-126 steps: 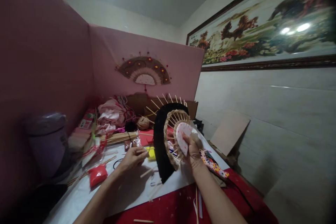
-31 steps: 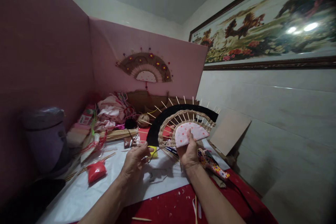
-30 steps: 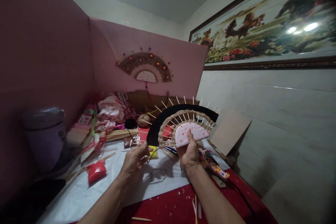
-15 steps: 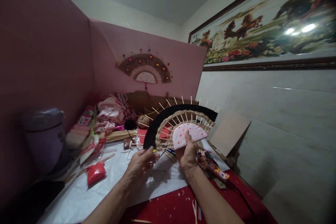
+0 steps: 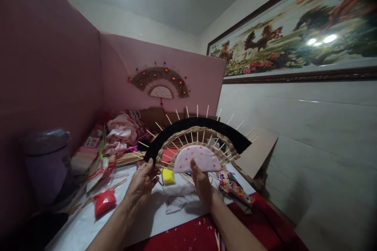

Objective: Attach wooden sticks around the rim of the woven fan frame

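Both hands hold up a handmade fan (image 5: 200, 125) with a black outer band, a braided straw-coloured arc and thin sticks poking past its rim. Its half-round base is pale pink cloth with red dots. My left hand (image 5: 143, 182) pinches the lower left corner of the black band. My right hand (image 5: 203, 184) grips the dotted base from below, thumb on its front and the other fingers hidden behind. Below the fan, a yellow packet (image 5: 168, 177) lies on the white sheet (image 5: 141, 219). Right of my right hand is a flower-patterned object (image 5: 235, 189).
A red packet (image 5: 105, 202) lies on the left of the sheet. Behind are bundled sticks (image 5: 126, 159) and pink cloth (image 5: 122, 125). A lidded bin (image 5: 47, 164) stands far left. A finished-looking fan (image 5: 160, 82) hangs on the pink panel (image 5: 203, 74). A board (image 5: 256, 153) leans at right.
The fan has swung clockwise to a more level pose and moved slightly left, with both hands still on it. The yellow packet now shows more fully. The view has shifted a little.
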